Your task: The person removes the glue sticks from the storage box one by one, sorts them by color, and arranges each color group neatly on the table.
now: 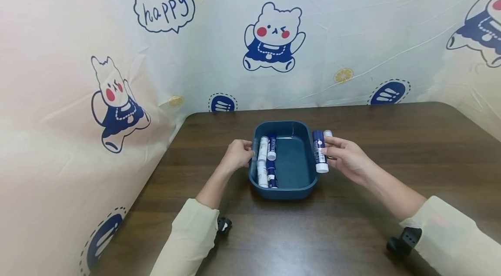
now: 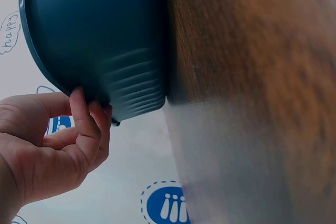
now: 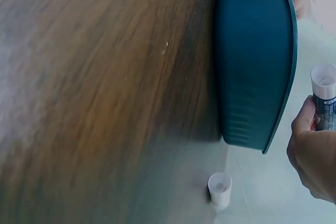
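Note:
My left hand (image 1: 236,155) holds the left rim of a dark teal plastic bin (image 1: 295,193), fingertips on its outer wall in the left wrist view. My right hand (image 1: 349,161) grips a navy glue stick (image 1: 318,147) with a white end, upright just outside the bin's right rim. The right wrist view shows this glue stick's white hollow end (image 3: 324,80) raised above the table. Inside the bin, white glue sticks (image 1: 262,150) line the left wall, with navy ones (image 1: 272,174) beside them.
Another white tube (image 1: 328,133) shows behind my right fingers; the right wrist view has a white tube (image 3: 219,190) on the table past the bin. Brown wood tabletop (image 1: 242,232) spreads around the bin, and a printed cloth (image 1: 219,50) hangs behind its far edge.

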`<state>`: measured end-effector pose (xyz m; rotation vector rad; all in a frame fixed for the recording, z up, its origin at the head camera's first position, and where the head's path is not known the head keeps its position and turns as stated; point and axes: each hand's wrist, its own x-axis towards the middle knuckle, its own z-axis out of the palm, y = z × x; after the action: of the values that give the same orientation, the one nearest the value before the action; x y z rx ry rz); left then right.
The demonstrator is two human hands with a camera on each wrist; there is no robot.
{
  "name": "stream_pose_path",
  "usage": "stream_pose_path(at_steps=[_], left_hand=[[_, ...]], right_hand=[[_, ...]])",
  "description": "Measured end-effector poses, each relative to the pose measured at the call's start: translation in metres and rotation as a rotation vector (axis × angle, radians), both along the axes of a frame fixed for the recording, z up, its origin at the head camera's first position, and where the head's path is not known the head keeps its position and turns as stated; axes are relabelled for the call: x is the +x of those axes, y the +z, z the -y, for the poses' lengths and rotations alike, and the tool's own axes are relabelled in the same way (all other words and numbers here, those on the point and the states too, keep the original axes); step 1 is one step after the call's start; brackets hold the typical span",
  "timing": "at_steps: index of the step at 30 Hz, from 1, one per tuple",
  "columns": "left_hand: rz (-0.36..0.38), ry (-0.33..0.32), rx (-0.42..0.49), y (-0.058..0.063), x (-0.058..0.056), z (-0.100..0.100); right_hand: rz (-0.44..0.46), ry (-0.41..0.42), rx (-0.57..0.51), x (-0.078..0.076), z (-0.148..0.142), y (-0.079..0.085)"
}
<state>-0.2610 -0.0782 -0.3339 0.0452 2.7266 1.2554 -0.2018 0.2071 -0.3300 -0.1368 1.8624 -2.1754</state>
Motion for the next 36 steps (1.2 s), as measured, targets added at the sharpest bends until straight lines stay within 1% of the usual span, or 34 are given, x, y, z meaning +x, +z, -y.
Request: stream_pose_path(at_steps=[6,14,20,27,30,36], left_hand=[[-0.004,0.001,0.002,0.000,-0.001,0.000],[0.011,0.005,0.004,0.000,0.001,0.001],[0.013,0.006,0.009,-0.001,0.001,0.001],[0.009,0.004,-0.002,-0.001,0.000,0.001],[0.009,0.005,-0.003,-0.001,-0.001,0.000],[0.010,0.009,-0.001,0.000,-0.001,-0.001]], right_hand=[[-0.001,-0.016,0.044,0.001,-0.006,-0.001],[0.034,-0.036,0.128,0.004,-0.013,-0.005],[0.067,-0.050,0.231,0.004,-0.018,-0.010],[0.085,-0.063,0.368,0.001,-0.021,-0.020],[0.102,-0.054,0.409,0.001,-0.022,-0.023],[0.113,0.016,0.481,-0.001,-0.029,-0.027]])
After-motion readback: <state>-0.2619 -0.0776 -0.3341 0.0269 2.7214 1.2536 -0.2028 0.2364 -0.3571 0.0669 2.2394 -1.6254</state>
